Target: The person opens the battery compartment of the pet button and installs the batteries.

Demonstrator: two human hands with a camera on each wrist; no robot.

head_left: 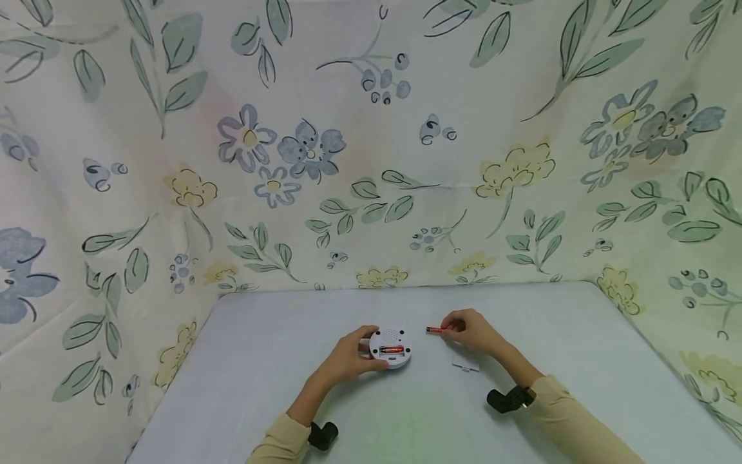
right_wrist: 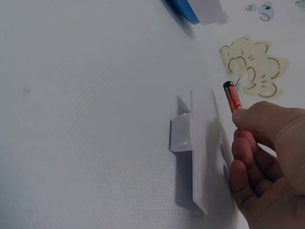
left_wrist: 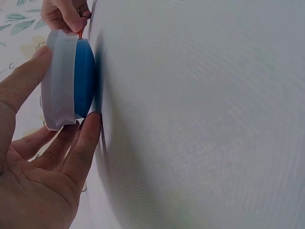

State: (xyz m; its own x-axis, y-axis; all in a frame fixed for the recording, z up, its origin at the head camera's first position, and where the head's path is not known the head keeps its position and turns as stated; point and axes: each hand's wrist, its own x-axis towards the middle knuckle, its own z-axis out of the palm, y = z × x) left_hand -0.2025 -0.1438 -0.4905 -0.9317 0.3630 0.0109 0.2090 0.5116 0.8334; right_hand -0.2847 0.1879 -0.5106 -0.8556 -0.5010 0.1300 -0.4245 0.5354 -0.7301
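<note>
My left hand (head_left: 346,356) holds a round white device (head_left: 401,361) by its left side, thumb and fingers spread round the edge. The device's back faces up, showing a speaker grille, dark feet and an uncovered battery compartment with a red battery (head_left: 391,350) in it. In the left wrist view its underside (left_wrist: 85,78) is blue and close to the tabletop. To the right, my right hand (head_left: 472,330) pinches another red battery (right_wrist: 232,97) between thumb and finger, its dark end sticking out toward the device. The white battery cover (right_wrist: 199,157) lies below the right hand.
A white table (head_left: 406,419) spreads under both hands. Behind it and at both sides hangs a flower-patterned cloth (head_left: 359,245). Black wrist cameras sit on the left wrist (head_left: 323,436) and the right wrist (head_left: 505,400).
</note>
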